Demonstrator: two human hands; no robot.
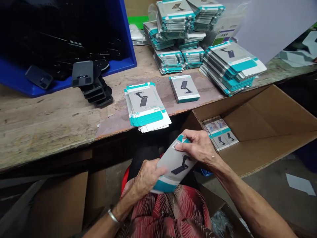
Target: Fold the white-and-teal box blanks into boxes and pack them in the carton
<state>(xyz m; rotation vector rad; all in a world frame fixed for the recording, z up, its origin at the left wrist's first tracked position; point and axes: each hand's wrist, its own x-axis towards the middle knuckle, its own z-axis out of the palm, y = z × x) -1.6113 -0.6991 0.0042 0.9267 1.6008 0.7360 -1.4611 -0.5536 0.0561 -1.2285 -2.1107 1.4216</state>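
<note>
Above my lap I hold a grey and teal carton [170,165] printed with a picture of a dark folding stand. My right hand [199,147] grips its upper end, thumb on the front near a barcode label. At the lower left side, my left hand [148,175] is closed around the edge, its thumb slightly blurred. Whether anything is inside the carton cannot be seen. In front of my hands, a pile of flat cartons [146,102] overhangs the bench edge. A formed carton [185,88] lies beside it, picture side up.
A brown cardboard box [262,132] with several cartons at its bottom stands open at right. Bundled flat cartons [175,23] and another stack [232,66] fill the back of the wooden bench [61,122]. Dark stands [91,82] are stacked by a blue bin [128,39].
</note>
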